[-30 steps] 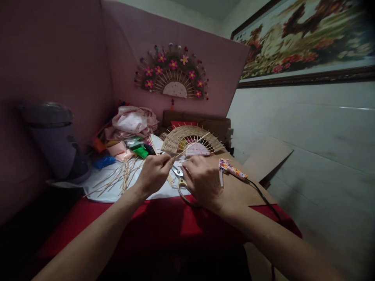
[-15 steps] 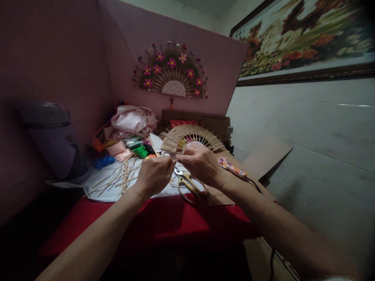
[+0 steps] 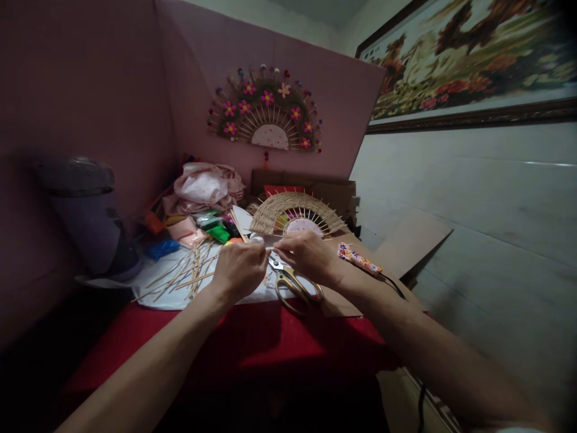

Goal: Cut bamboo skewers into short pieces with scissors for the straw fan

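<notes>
- Weaving on the tan, arched fan of twisted cord and thin sticks (image 3: 270, 218) looks largely complete: a ribbed band runs around its arch, with pale stick tips poking out past the outer edge and bare spokes inside.
- Decoration looks not yet begun on it, judged against the dark, half-round fan with pink flowers and coloured beads (image 3: 267, 98) on the mauve panel (image 3: 324, 114); the cord fan shows neither flowers nor beads. Whether its base needs more work, I cannot tell.
- Cord fan's place is behind the hands, at the back of the red-covered surface (image 3: 252, 337), arch upward, with a smooth, spotted half-disc (image 3: 303, 226) at its centre.
- Left hand (image 3: 241, 270) has its fingers curled in, thumb side toward the other; right hand (image 3: 309, 255) is bent in a loose pinch just beside it. Whether either grips anything, I cannot tell; the fingers hide it.
- Gold-handled metal scissors (image 3: 276, 264) lie below the right hand, handles spread.
- Slender, straight wooden sticks (image 3: 193, 273) cross loosely on the smooth white sheet (image 3: 169, 300), left of the left hand.
- Glossy packets, one green (image 3: 219, 233) and one blue (image 3: 161, 248), sit near soft, crumpled pink cloth (image 3: 205, 187).
- Flat brown cardboard (image 3: 340, 302) lies at right, under a flower-patterned tool with a black cord (image 3: 359, 260).
</notes>
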`<state>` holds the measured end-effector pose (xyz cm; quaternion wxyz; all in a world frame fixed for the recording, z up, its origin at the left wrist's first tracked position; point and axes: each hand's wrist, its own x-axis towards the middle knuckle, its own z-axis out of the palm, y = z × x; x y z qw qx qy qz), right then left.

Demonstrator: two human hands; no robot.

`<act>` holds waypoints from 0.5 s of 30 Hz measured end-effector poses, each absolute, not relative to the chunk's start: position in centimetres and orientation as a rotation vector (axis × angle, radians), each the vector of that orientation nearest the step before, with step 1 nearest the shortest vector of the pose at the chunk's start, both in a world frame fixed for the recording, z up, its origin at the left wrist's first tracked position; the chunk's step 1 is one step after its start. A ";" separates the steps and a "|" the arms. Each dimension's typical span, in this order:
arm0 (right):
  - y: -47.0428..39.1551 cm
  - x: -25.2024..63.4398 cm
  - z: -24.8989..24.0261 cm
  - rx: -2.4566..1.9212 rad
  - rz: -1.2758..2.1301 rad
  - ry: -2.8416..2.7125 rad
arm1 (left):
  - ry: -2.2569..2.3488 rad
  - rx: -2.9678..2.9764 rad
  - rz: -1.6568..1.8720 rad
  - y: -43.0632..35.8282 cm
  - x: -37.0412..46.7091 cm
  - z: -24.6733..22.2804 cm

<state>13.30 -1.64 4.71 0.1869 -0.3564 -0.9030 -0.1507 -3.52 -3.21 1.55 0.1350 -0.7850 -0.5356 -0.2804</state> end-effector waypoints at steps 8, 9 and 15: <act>-1.5 12.5 4.5 -1.087 -0.420 -2.615 | -1.628 -2.382 -0.883 -3.3 -3.3 1.8; -1.2 12.9 4.9 -1.027 -0.287 -2.618 | -1.609 -2.469 -0.976 -3.3 -3.4 2.0; -0.3 15.6 6.7 -0.726 0.905 -2.354 | -1.560 -3.090 -1.824 -3.4 -3.8 3.3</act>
